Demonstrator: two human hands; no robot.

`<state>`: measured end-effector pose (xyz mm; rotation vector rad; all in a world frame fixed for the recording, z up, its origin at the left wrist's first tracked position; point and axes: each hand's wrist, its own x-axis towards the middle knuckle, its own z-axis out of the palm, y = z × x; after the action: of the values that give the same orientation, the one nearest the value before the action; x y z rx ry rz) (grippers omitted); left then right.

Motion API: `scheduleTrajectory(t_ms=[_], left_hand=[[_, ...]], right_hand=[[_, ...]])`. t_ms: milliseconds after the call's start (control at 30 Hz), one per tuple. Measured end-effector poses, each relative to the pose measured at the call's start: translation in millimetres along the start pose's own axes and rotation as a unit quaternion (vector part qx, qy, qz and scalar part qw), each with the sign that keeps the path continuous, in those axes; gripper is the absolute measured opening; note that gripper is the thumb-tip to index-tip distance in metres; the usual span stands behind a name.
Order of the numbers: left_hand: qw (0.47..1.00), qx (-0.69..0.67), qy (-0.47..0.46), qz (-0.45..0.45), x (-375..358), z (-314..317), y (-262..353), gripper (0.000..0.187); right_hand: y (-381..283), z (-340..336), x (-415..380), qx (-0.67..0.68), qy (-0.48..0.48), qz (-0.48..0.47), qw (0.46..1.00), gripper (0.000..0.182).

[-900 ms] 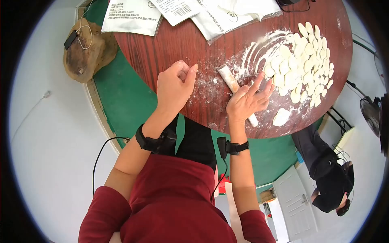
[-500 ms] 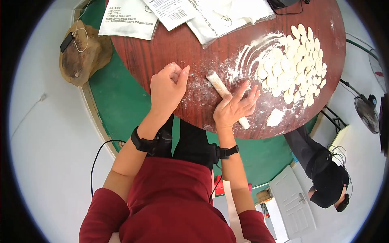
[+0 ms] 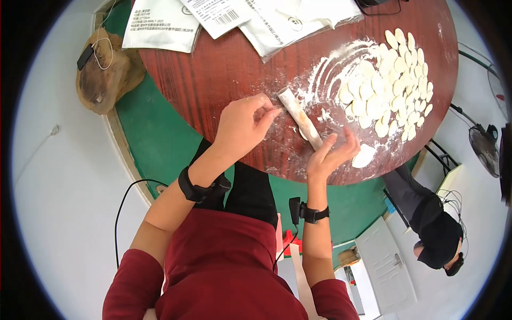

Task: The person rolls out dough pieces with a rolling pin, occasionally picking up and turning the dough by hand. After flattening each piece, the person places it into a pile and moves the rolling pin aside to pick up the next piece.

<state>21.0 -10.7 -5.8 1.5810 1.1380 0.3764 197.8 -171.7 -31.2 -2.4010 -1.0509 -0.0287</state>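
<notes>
A flour-dusted rolling pin (image 3: 300, 118) lies slanted on the round wooden table (image 3: 213, 69). Beneath its middle, the edge of a small piece of dough (image 3: 303, 134) shows. My left hand (image 3: 246, 125) hovers left of the pin with fingers curled and thumb tip close to the forefinger; whatever is between them cannot be made out. By the lower end of the pin, my right hand (image 3: 335, 153) has its fingers stretched and apart, either touching the pin or just beside it. Right of that hand rests a pale flat dough piece (image 3: 364, 157).
Many flat oval dough wrappers (image 3: 397, 88) are spread at the right of the table, beside streaks of flour (image 3: 325, 74). Plastic-wrapped white packets (image 3: 288, 26) lie along the far edge. A person (image 3: 440, 232) in dark clothes is at the lower right, near a fan (image 3: 484, 144).
My left hand has moved right, toward the rolling pin. My right hand has slid off the pin's middle, right and down. The pin has shifted slightly, and dough now shows under it.
</notes>
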Motion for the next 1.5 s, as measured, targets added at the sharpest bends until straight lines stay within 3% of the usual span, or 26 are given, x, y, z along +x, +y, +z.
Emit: scheduleTrajectory(t_ms=[67,200,367,533,667,733,800,900,1167,1267,1367,1467,1500], left_hand=[[0.999,0.012,-0.014,0.029,1,7,1,0.013],[0.998,0.016,-0.036,0.059,3,22,1,0.012],[0.993,0.035,-0.066,0.087,4,29,-1,0.015],[0.974,0.089,-0.179,0.110,-3,41,-4,0.021],[0.970,0.107,-0.178,0.131,-8,52,-14,0.023],[0.980,0.081,-0.128,0.129,-6,56,-13,0.022],[0.986,0.081,-0.101,0.109,-3,59,-8,0.022],[0.993,0.074,-0.060,0.076,4,66,2,0.022],[0.978,0.162,-0.019,0.128,12,92,15,0.018],[0.975,0.160,-0.049,0.146,13,93,13,0.016],[0.983,0.114,-0.117,0.079,15,93,16,0.015],[0.983,0.089,-0.119,0.107,15,84,34,0.013],[0.970,0.119,-0.097,0.189,14,78,45,0.012]], right_hand=[[8,-6,-14,-0.005,-0.067,-0.030,0.997,0.043],[9,-12,-21,-0.053,-0.092,-0.080,0.991,0.042],[38,-1,-10,-0.070,-0.066,-0.036,0.995,0.038],[35,2,12,-0.087,-0.049,0.003,0.995,0.025],[34,2,40,-0.110,-0.059,0.035,0.992,0.017],[37,1,49,-0.121,-0.034,0.020,0.992,0.014],[39,-2,51,-0.091,-0.031,0.009,0.995,0.017],[26,-16,53,-0.048,-0.112,-0.116,0.986,0.032],[39,-7,50,-0.025,-0.135,-0.100,0.985,0.037],[44,-11,48,-0.003,-0.117,-0.073,0.990,0.037],[52,-18,47,0.006,-0.092,-0.073,0.993,0.037],[58,-28,46,0.011,-0.093,-0.055,0.994,0.037],[60,-32,46,0.016,-0.090,-0.049,0.995,0.037]])
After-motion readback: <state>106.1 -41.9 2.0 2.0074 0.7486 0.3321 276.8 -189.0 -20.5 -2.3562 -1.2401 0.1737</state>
